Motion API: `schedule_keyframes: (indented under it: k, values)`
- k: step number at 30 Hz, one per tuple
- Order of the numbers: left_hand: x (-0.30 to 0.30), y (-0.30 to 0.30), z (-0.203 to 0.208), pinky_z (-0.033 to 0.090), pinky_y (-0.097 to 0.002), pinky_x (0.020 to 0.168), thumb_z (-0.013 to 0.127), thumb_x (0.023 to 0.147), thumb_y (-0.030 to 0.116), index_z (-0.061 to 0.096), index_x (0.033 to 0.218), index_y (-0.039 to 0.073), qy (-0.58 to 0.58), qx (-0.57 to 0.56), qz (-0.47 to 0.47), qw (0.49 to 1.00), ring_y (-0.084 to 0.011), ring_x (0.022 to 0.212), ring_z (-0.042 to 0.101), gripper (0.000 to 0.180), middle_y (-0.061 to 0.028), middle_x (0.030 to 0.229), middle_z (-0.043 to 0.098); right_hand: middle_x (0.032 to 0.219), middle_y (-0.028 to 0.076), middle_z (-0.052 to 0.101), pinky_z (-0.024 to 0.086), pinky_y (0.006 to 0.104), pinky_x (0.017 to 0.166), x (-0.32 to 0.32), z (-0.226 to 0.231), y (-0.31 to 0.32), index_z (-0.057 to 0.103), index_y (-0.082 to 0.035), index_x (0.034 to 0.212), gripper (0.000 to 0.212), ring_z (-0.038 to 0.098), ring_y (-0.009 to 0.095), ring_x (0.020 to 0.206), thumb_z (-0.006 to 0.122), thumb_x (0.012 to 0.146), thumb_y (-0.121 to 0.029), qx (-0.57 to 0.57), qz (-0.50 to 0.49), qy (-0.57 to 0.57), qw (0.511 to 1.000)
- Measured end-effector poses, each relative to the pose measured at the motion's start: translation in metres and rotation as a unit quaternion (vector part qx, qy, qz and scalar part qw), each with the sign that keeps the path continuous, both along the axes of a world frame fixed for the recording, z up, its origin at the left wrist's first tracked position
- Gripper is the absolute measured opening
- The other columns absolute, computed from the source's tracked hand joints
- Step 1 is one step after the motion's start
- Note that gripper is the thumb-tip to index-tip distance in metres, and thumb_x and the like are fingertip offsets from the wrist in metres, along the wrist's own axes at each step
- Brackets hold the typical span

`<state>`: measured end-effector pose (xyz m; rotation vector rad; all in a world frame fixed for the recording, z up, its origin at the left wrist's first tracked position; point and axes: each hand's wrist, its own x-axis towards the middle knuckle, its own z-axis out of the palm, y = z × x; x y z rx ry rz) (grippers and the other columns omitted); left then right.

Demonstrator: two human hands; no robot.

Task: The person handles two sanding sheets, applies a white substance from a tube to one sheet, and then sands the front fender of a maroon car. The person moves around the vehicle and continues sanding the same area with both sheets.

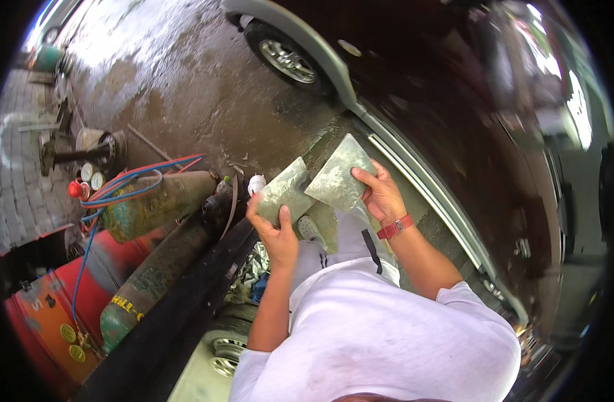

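Note:
My left hand [275,228] grips a flat grey-green plate with a worn, patchy surface [285,191], its thumb lying on the plate's face. In my right hand [381,191] is a second flat plate [340,175], mottled grey and roughly square, pinched between thumb and fingers. Both plates are held up in front of my body, side by side. The right plate's left corner comes up to the left plate's edge; whether they touch I cannot tell. A red watch [394,226] is on my right wrist.
A dark car [427,120] with a front wheel [288,60] stands along the right. Gas cylinders [156,285], coiled red and blue hoses [112,191] and a red-orange drum [59,311] are at the left. A black beam [186,315] runs beside my left arm. The floor [179,80] looks wet.

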<state>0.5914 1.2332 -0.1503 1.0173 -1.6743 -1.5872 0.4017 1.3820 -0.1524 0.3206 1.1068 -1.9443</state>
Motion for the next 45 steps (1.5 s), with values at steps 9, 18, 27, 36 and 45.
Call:
schedule_keyframes:
  k: [9,18,27,36,45]
  values:
    - [0.046,0.019,0.077,0.039,-0.0334,0.116,0.061,0.097,-0.005,0.055,0.153,-0.002,0.081,0.060,-0.383,0.918,-0.0181,0.131,0.057,0.057,-0.0073,0.149,0.061,0.116,0.007,0.074,0.060,0.0322,0.088,0.085,0.045,0.068,0.060,-0.004,0.126,0.034,0.071,0.013,0.100,0.079,0.098,-0.009,0.040,-0.229,0.145,0.962]
    - [0.063,0.104,0.109,0.043,-0.0343,0.111,0.058,0.113,0.026,0.053,0.151,-0.003,-0.008,0.071,-0.588,0.806,-0.0170,0.129,0.056,0.048,-0.0092,0.140,0.065,0.110,0.007,0.068,0.053,0.0376,0.093,0.163,0.102,0.190,0.055,-0.003,0.123,0.034,0.065,0.018,0.104,0.074,0.100,-0.019,0.236,-0.136,0.370,0.888]
    - [0.082,0.274,0.120,0.047,-0.0353,0.106,0.063,0.110,0.025,0.061,0.142,-0.002,-0.008,-0.012,-0.663,0.748,-0.0177,0.122,0.062,0.042,-0.0089,0.132,0.070,0.109,0.011,0.068,0.053,0.0366,0.093,0.251,0.114,0.354,0.055,-0.002,0.121,0.035,0.065,0.019,0.104,0.075,0.098,-0.018,0.240,-0.378,0.270,0.852]
    - [0.132,0.436,0.132,0.048,-0.0379,0.108,0.074,0.103,0.027,0.056,0.147,0.001,-0.135,-0.007,-0.810,0.571,-0.0199,0.124,0.061,0.054,-0.0091,0.136,0.068,0.108,0.011,0.069,0.053,0.0365,0.089,0.394,0.145,0.507,0.057,-0.004,0.124,0.035,0.067,0.019,0.099,0.074,0.099,-0.022,0.315,-0.215,0.452,0.807]
    - [0.167,0.611,0.134,0.048,-0.0421,0.115,0.077,0.101,0.029,0.042,0.158,0.002,-0.140,0.367,-0.812,0.432,-0.0242,0.136,0.058,0.072,-0.0124,0.149,0.060,0.120,0.011,0.069,0.053,0.0370,0.098,0.514,0.132,0.625,0.061,-0.001,0.124,0.045,0.064,0.017,0.112,0.074,0.102,-0.038,0.335,-0.394,0.323,0.793]
